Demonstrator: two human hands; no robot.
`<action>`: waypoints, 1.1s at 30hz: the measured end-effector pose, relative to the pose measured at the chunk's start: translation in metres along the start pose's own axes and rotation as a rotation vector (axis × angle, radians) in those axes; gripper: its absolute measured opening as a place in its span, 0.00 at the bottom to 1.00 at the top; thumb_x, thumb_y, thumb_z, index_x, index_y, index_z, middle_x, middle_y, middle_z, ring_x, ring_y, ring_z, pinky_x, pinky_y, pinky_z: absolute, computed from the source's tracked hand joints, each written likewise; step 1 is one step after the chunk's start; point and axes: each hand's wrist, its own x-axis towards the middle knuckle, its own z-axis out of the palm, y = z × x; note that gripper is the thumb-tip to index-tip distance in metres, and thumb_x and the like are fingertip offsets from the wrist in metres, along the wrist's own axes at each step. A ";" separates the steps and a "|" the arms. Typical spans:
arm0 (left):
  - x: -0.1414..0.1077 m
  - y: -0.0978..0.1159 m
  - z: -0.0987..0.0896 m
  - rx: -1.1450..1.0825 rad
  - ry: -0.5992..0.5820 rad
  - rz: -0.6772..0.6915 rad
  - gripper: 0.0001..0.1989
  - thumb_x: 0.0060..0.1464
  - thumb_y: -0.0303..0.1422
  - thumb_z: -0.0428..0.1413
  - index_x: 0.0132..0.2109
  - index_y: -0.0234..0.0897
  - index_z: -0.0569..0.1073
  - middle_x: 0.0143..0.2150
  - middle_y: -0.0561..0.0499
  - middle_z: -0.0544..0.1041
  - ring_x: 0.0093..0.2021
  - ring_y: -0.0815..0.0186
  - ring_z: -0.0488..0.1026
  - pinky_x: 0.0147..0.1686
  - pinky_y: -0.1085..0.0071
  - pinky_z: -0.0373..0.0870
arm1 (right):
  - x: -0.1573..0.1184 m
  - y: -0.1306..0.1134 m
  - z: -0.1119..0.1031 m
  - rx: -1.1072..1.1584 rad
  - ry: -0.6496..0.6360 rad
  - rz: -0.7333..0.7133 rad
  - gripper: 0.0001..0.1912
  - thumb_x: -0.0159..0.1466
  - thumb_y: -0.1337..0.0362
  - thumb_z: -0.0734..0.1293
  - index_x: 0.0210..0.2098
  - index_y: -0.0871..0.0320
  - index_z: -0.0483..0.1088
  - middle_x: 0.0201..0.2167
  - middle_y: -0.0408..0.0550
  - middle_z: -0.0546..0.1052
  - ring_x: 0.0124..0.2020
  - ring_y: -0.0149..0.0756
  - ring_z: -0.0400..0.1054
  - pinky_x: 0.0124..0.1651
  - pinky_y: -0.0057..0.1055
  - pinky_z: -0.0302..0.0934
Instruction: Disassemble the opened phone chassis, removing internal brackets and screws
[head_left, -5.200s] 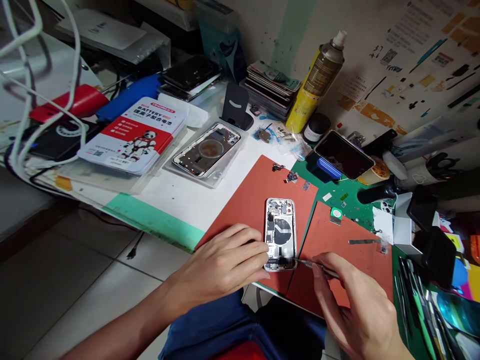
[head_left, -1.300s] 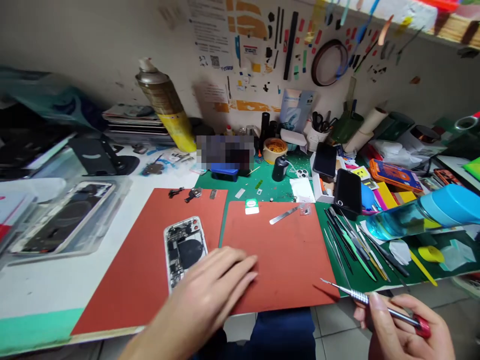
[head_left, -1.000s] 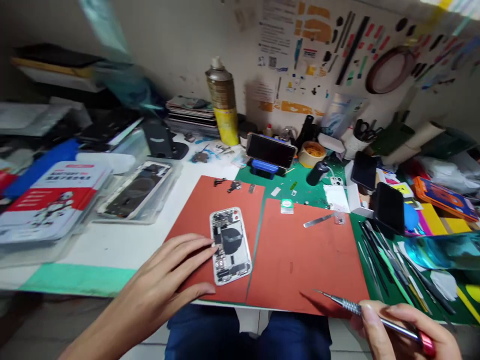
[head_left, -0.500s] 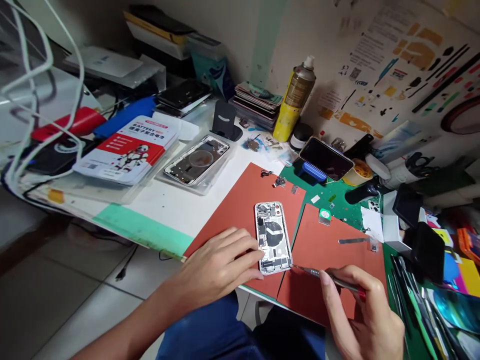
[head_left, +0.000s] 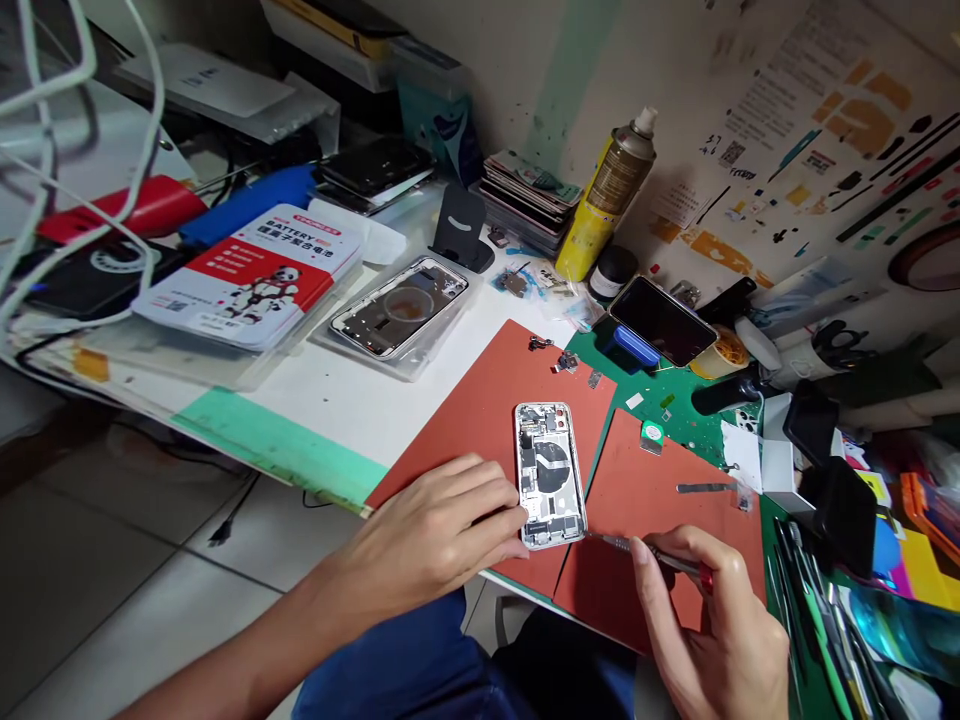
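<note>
Phone [head_left: 551, 477], opened with its inner parts facing up, lies flat mostly on the left red mat [head_left: 465, 420], its near right corner reaching the seam beside the right red mat [head_left: 637, 480]. Its long axis runs away from the person toward the wall, the far end leaning slightly left; the end with the round camera holes points away, and those holes sit in the far right corner. The left hand [head_left: 450, 520] rests with its fingers bent and close together, the fingertips against the phone's left edge near its lower half. The right hand [head_left: 720, 610] has its thumb and fingers clamped on a slim metal tool [head_left: 619, 543] with a red end; the tool points left, its tip at the phone's near right corner, though contact is hard to tell. Small metal parts [head_left: 566, 362] lie beyond the phone along the far edge of the left mat. On the right mat lie a green and white tag [head_left: 652, 435] and a metal strip [head_left: 703, 488]. Well to the left, a phone shell [head_left: 401, 305] lies slantwise near a red and white box [head_left: 259, 275].
</note>
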 end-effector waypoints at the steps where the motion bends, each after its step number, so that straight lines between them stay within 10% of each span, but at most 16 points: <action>1: 0.000 0.000 0.000 0.001 0.002 -0.001 0.05 0.69 0.28 0.61 0.50 0.33 0.76 0.38 0.49 0.78 0.37 0.62 0.70 0.37 0.62 0.67 | -0.001 0.000 0.000 -0.003 -0.004 0.006 0.07 0.75 0.61 0.68 0.48 0.58 0.71 0.33 0.43 0.83 0.28 0.28 0.81 0.34 0.21 0.75; 15: 0.000 0.000 0.000 0.016 -0.006 0.019 0.03 0.69 0.28 0.61 0.47 0.32 0.77 0.37 0.50 0.77 0.36 0.62 0.67 0.36 0.61 0.64 | -0.001 -0.004 -0.003 -0.064 -0.079 0.057 0.09 0.76 0.55 0.65 0.48 0.53 0.70 0.32 0.38 0.83 0.27 0.29 0.81 0.30 0.25 0.73; 27: -0.002 0.000 0.001 0.045 -0.021 -0.002 0.04 0.71 0.29 0.59 0.48 0.34 0.77 0.37 0.50 0.78 0.36 0.62 0.69 0.37 0.63 0.66 | 0.022 -0.007 -0.006 -0.134 -0.136 -0.211 0.06 0.77 0.62 0.66 0.42 0.54 0.67 0.21 0.34 0.71 0.17 0.26 0.65 0.23 0.26 0.62; 33: -0.002 0.000 0.000 0.057 -0.035 0.004 0.04 0.71 0.29 0.58 0.47 0.34 0.78 0.37 0.50 0.78 0.35 0.62 0.68 0.37 0.62 0.65 | 0.039 -0.012 -0.018 0.062 -0.386 -0.251 0.05 0.76 0.69 0.61 0.44 0.53 0.65 0.34 0.45 0.77 0.28 0.31 0.74 0.30 0.27 0.70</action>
